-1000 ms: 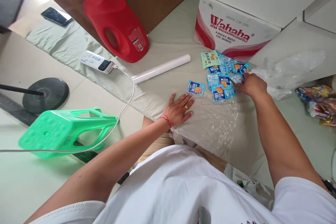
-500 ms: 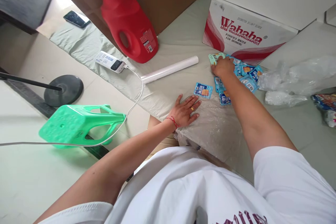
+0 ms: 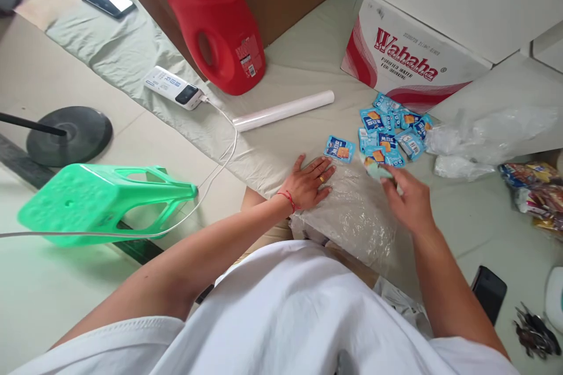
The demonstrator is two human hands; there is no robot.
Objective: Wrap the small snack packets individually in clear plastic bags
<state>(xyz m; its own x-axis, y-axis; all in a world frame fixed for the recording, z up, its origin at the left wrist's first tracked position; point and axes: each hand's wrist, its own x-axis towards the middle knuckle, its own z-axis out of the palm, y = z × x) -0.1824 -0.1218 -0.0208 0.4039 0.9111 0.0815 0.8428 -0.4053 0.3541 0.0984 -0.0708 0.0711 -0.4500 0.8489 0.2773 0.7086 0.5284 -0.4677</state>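
Note:
My left hand [image 3: 309,181] lies flat with its fingers spread, on the near edge of a clear plastic sheet or bag [image 3: 352,205]. Just beyond its fingertips is a single blue snack packet [image 3: 339,149]. Between the thumb and fingers of my right hand [image 3: 409,196] is a pale green snack packet [image 3: 377,171], blurred and partly hidden by the fingers. It is over the right part of the plastic, at the near edge of a loose pile of blue snack packets [image 3: 387,139].
A white plastic-film roll [image 3: 284,111] lies ahead. Behind stand a red jug [image 3: 220,29] and a Wahaha carton [image 3: 404,58]. Crumpled clear plastic [image 3: 488,135] is at right. A power bank [image 3: 176,88] trails a white cable leftward over a green stool [image 3: 101,199].
My right hand has drawn back from the far side of the pile toward me, bringing the pale green packet with it. My left hand stays flat in place. The view has shifted slightly.

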